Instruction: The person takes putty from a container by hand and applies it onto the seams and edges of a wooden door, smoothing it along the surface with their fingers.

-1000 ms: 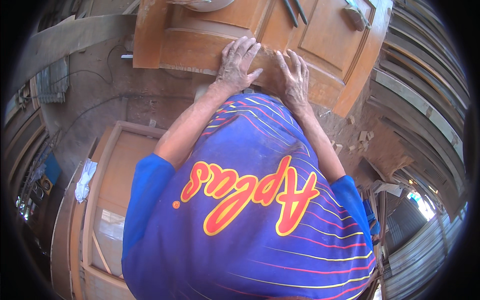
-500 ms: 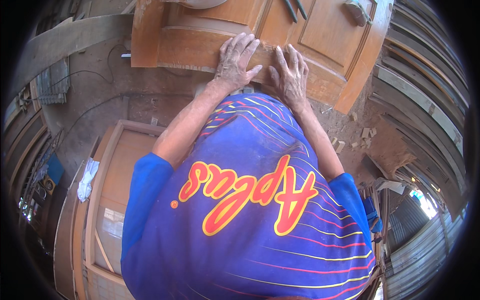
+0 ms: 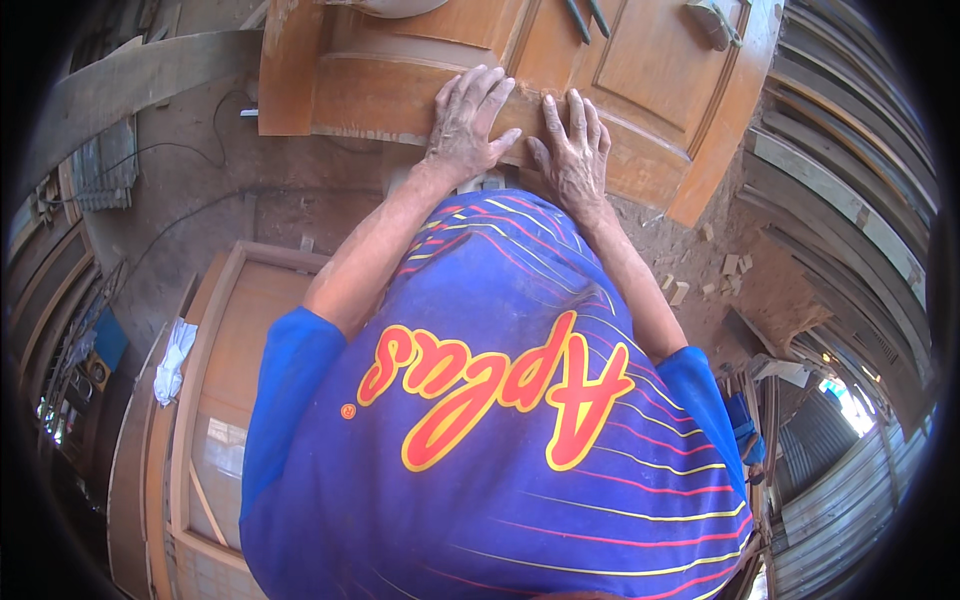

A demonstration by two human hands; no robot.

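Note:
A brown panelled wooden door (image 3: 400, 112) lies flat at the top of the view, its near edge worn and pale. My left hand (image 3: 468, 125) rests on that near edge with fingers stretched out and the thumb spread. Just to its right, my right hand (image 3: 573, 150) also lies on the wood, palm down, fingers apart. Both hands look dusty and hold nothing. Beyond them on the door are a pair of dark tool handles (image 3: 588, 20) and a sanding block or brush-like tool (image 3: 712, 24), whose exact kind I cannot tell.
A round pale object (image 3: 385, 6) sits at the door's far edge. To the left stands a framed wooden panel (image 3: 235, 340) with a white cloth (image 3: 175, 362) on it. Stacked boards (image 3: 835, 180) line the right side. Small wood offcuts (image 3: 735, 268) and a cable (image 3: 190, 143) lie on the ground.
My right hand has shifted slightly left on the door, nearer my left hand. The left hand stays almost in place, and the view has moved very little.

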